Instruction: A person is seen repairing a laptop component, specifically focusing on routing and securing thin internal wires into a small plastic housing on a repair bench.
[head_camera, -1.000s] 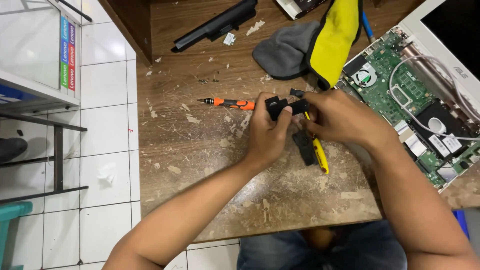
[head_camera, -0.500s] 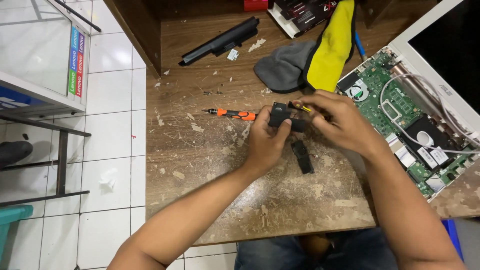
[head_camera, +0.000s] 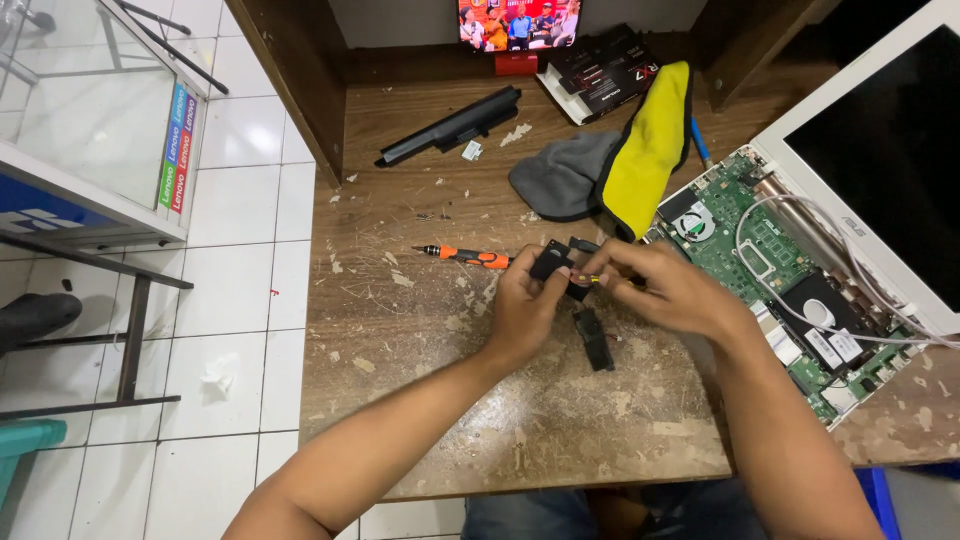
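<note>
Pinching a small black part (head_camera: 553, 262) between thumb and fingers, the left hand (head_camera: 522, 310) holds it just above the worn wooden bench (head_camera: 420, 330), its grip clenched on that part. The right hand (head_camera: 668, 290) meets it from the other side, grasping a slim yellow-tipped tool (head_camera: 592, 280) against the part. A second black piece (head_camera: 595, 340) lies on the bench just below the hands. An orange screwdriver (head_camera: 465, 256) rests just left of them, and an opened laptop (head_camera: 790, 270) with bare circuit board sits to the right.

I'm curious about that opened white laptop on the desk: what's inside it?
Inside the opened laptop a green circuit board, a round fan, a black drive and white cables show. The right hand and forearm cover its near edge.
</note>
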